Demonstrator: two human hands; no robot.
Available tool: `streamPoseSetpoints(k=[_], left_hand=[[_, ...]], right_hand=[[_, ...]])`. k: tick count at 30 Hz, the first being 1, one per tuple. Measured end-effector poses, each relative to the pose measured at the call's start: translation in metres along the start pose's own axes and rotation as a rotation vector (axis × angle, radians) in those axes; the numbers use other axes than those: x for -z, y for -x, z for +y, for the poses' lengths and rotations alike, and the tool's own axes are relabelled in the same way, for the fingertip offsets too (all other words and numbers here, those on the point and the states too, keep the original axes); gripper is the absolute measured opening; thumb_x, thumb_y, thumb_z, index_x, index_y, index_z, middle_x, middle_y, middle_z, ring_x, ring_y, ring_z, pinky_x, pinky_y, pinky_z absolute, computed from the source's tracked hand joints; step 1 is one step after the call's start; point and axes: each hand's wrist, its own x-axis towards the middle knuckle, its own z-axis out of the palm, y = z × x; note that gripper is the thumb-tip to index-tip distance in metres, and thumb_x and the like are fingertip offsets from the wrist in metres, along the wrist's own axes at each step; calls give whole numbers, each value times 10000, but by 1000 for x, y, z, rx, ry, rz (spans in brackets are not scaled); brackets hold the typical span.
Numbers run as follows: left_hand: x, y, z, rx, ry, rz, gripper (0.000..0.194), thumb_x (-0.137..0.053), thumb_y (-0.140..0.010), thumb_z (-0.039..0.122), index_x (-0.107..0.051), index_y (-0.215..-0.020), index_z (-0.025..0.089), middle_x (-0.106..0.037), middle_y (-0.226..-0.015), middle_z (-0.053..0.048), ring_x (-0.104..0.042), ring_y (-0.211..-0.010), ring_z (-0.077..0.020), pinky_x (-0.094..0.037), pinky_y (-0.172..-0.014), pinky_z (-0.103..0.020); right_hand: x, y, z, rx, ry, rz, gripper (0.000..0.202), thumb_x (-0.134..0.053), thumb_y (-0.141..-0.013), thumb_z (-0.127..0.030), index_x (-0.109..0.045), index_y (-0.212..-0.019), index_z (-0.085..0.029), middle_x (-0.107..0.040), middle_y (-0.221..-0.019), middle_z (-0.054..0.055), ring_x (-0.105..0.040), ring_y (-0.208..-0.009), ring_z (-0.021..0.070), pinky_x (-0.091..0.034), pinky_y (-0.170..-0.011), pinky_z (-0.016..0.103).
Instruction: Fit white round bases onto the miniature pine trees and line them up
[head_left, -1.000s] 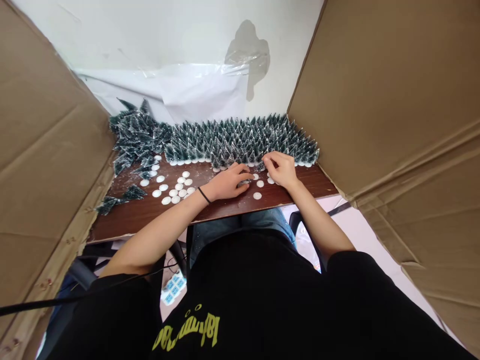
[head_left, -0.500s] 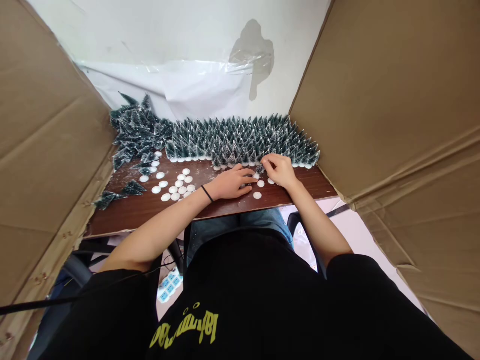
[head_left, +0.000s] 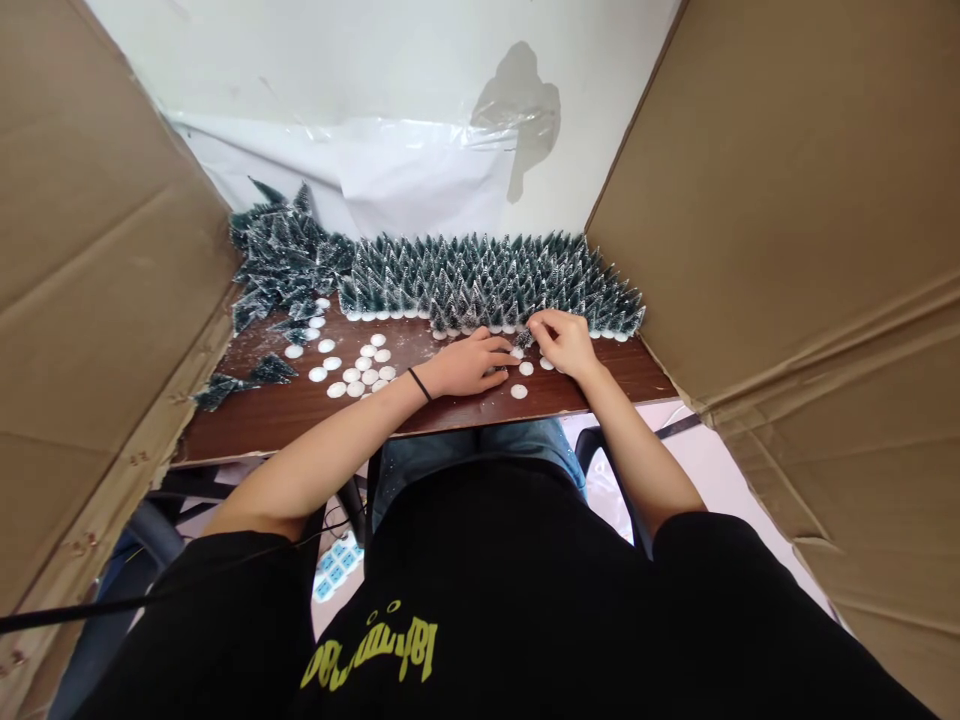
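My right hand [head_left: 566, 342] is closed in a pinch on a small snow-dusted artificial pine tree [head_left: 525, 340], in front of the standing rows. The tree tilts down toward a white round base [head_left: 517, 352] beside my left fingertips. My left hand [head_left: 471, 363] rests low over the table with its fingers stretched and apart, the fingertips at that base. Whether they press on it, I cannot tell. Just in front of my hands lie a white disc [head_left: 526, 369] and another white disc [head_left: 519, 392]. Behind them stand dense rows of small pine trees [head_left: 487, 275] on white bases.
A heap of loose pine trees [head_left: 281, 250] fills the back left of the brown table [head_left: 255, 430]. Several white discs [head_left: 352, 375] lie left of my left arm. Two loose trees [head_left: 274, 369] rest near the left edge. Cardboard walls [head_left: 787, 200] enclose both sides.
The view has shifted slightly, so the table's contents sit a little further right. My hands and the pinched tree keep nearly the same places, with only slight finger movement.
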Motion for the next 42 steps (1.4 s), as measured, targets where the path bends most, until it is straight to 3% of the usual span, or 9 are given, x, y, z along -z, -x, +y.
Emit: streamPoseSetpoints(k=[16, 24, 31, 42], left_hand=[[-1, 0, -1, -8, -24, -9, 425, -415, -1022, 365, -684, -1300, 189, -641, -1312, -123, -537, -1086, -254, -395, -984, -394], [-1, 1, 0, 2, -60, -2, 404, -430, -1020, 351, -688, -1294, 207, -643, -1271, -116, -527, -1067, -247, -423, -973, -383], [0, 0, 2, 35, -74, 34, 379, -425, -1021, 316, -728, -1200, 177, -676, -1126, -111, -549, -1029, -234, -463, -914, -346], [-7, -5, -4, -2, -25, 78, 350, -445, -1020, 318, -729, -1173, 181, -682, -1215, -116, -565, -1084, -238, -446, -995, -393]], right_hand=[[-1, 2, -1, 97, -3, -7, 440, -386, -1031, -437, -712, -863, -192, -758, -847, 81, -703, -781, 195, -538, -756, 311], [0, 6, -3, 147, 47, -78, 387, -424, -1024, -389, -741, -913, -197, -780, -922, 78, -723, -834, 192, -537, -769, 291], [-4, 6, -1, 75, 212, -31, 376, -413, -1019, -348, -745, -937, -191, -776, -902, 77, -710, -822, 193, -510, -737, 290], [-10, 1, -2, -49, 276, -61, 338, -438, -1024, -347, -743, -1054, -205, -775, -1060, 78, -714, -931, 206, -511, -789, 293]])
